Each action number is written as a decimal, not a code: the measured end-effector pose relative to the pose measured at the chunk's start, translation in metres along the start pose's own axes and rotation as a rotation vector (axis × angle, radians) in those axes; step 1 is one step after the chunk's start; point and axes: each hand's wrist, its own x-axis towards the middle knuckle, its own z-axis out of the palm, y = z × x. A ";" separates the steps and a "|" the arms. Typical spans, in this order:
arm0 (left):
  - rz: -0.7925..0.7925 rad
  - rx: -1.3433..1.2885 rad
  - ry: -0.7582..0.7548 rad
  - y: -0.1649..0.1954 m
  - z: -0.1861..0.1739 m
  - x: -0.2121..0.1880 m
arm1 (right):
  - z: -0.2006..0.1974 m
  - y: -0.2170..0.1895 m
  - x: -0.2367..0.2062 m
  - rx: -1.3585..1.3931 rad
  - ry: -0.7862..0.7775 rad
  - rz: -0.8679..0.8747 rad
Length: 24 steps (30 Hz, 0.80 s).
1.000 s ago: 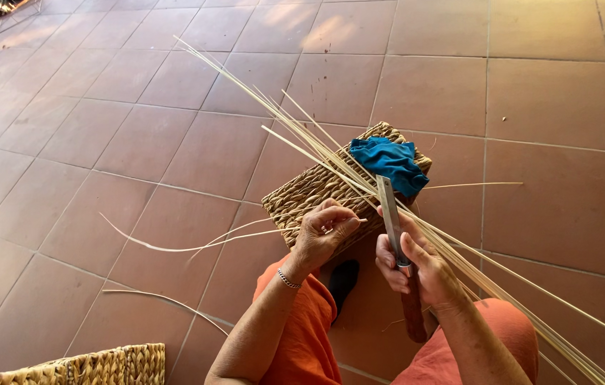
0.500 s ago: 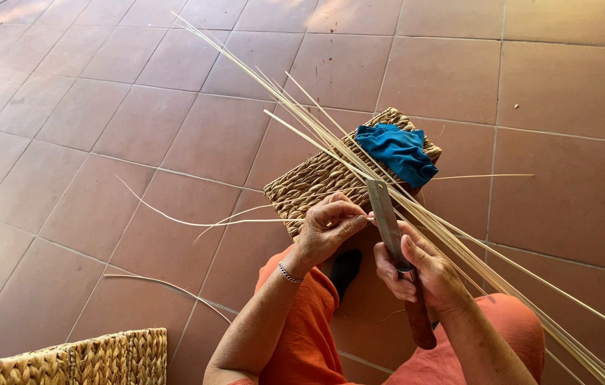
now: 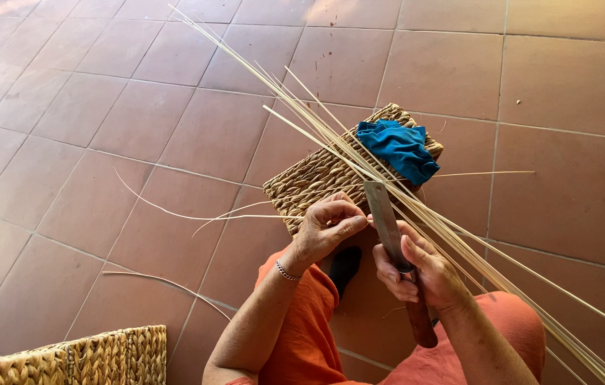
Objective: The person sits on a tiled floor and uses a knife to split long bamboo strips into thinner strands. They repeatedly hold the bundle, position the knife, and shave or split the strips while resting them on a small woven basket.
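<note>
Going L to R: a woven basket (image 3: pixel 67 360) is sitting bottom-left on the tiled floor (image 3: pixel 67 142), w/ loose curled shavings (image 3: pixel 174 214) lying nearby. The left hand (image 3: pixel 327 224) is pinching a thin cane strip (image 3: pixel 302 135), fingers closed on it over the woven mat (image 3: pixel 317 178) — it's sitting higher on the strip than a sec ago. The right hand (image 3: pixel 417 271) is gripping a knife (image 3: pixel 388 228) by its wooden handle, fist closed, blade meeting the strip. Blue cloth (image 3: pixel 399 150) is lying on the mat's far corner — splitting looks underway.
</note>
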 end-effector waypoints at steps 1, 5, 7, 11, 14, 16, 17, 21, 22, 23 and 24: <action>-0.008 -0.012 -0.004 0.000 0.000 0.000 | 0.000 0.000 -0.001 0.007 0.003 0.007; 0.002 -0.019 -0.020 0.001 -0.001 0.000 | 0.000 -0.001 -0.001 0.036 0.017 0.015; -0.009 -0.040 -0.023 0.001 -0.001 0.000 | -0.001 -0.001 -0.001 0.020 0.014 0.015; -0.014 -0.030 -0.025 0.000 -0.001 0.001 | -0.005 0.002 0.000 0.028 -0.005 0.009; 0.026 0.021 -0.022 0.000 -0.002 -0.001 | -0.009 0.005 -0.001 0.003 0.016 0.018; 0.018 0.031 -0.019 0.000 -0.003 -0.001 | -0.010 0.007 -0.001 0.004 0.020 0.016; 0.013 0.036 -0.016 0.001 -0.003 -0.001 | -0.011 0.007 -0.001 0.004 0.023 0.016; 0.019 0.017 -0.035 0.001 -0.003 -0.001 | -0.013 0.009 0.000 0.032 -0.021 0.025; 0.017 0.022 -0.032 0.001 -0.002 0.000 | -0.014 0.009 0.001 0.037 -0.027 0.024; 0.015 0.027 -0.029 0.001 -0.002 0.000 | -0.014 0.009 0.001 0.042 -0.034 0.023; 0.015 0.032 -0.033 0.001 -0.002 0.000 | -0.015 0.010 0.001 0.038 -0.020 0.031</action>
